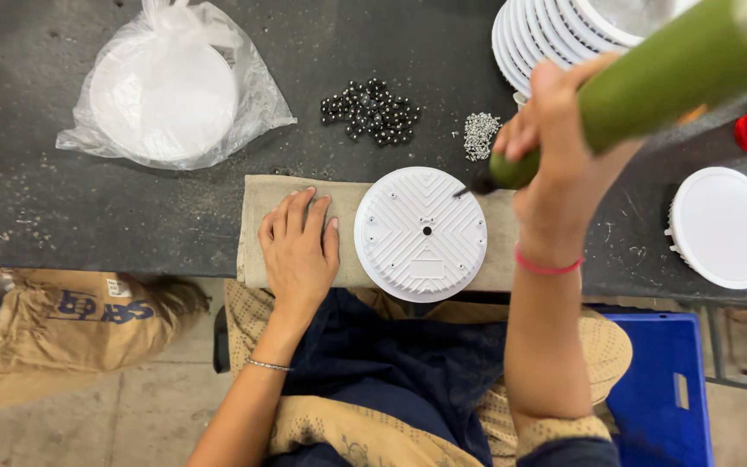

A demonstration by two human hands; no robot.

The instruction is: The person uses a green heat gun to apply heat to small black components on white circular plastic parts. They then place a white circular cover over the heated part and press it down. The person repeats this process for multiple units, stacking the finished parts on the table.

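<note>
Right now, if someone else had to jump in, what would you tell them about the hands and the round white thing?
Left hand: flat on the tan cloth, holding nothing, beside the white ribbed disc.
Right hand: closed around the green screwdriver, its tip at the disc's upper right rim.
Disc lies ribbed side up on the cloth. Small silver screws and black balls sit behind it on the dark table.
Stacked white discs at the back right, one finished-looking disc on the right.
How many screws are in cannot be told.
</note>
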